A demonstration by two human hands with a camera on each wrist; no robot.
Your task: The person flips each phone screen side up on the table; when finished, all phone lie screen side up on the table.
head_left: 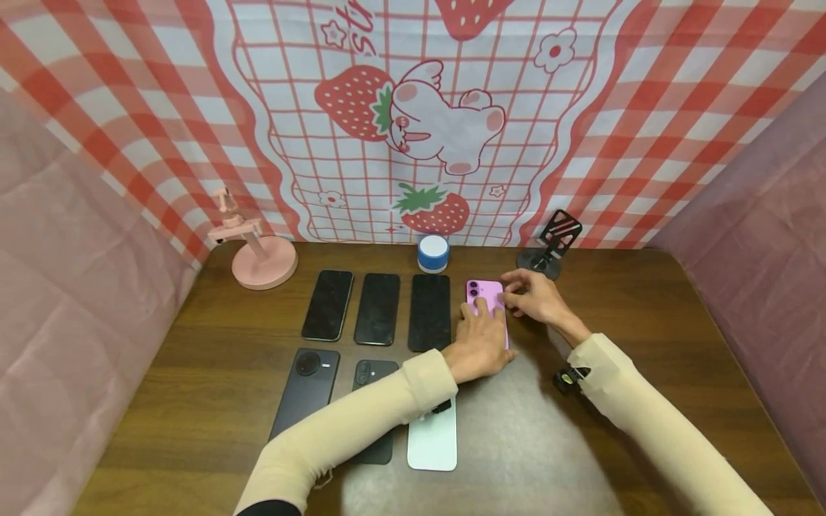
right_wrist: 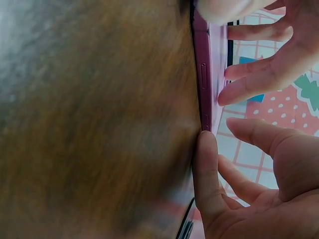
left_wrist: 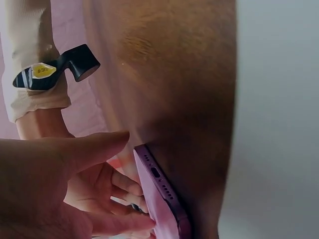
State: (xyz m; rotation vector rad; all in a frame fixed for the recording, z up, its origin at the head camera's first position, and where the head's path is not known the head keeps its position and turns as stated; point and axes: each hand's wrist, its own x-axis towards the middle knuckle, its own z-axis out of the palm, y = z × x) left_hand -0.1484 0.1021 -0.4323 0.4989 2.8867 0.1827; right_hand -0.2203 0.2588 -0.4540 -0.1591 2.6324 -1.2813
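A pink phone (head_left: 490, 288) lies back up at the right end of a row of phones, its camera end toward the back wall. My left hand (head_left: 480, 338) rests over its lower part, fingertips on the back cover. At the upper right side, my right hand (head_left: 534, 297) touches the phone's edge. The right wrist view shows a right fingertip against the pink phone's side (right_wrist: 203, 74), with the thumb apart from it. In the left wrist view, the pink phone's port end (left_wrist: 155, 173) faces the camera and the left thumb stays off it.
Left of the pink phone lie three dark-screened phones (head_left: 377, 308). Nearer are a grey phone (head_left: 303, 394), a black phone (head_left: 381, 451) and a mint phone (head_left: 432, 444), partly under the left arm. Behind stand a pink stand (head_left: 264, 263), a blue-white tub (head_left: 433, 254) and a black stand (head_left: 560, 233).
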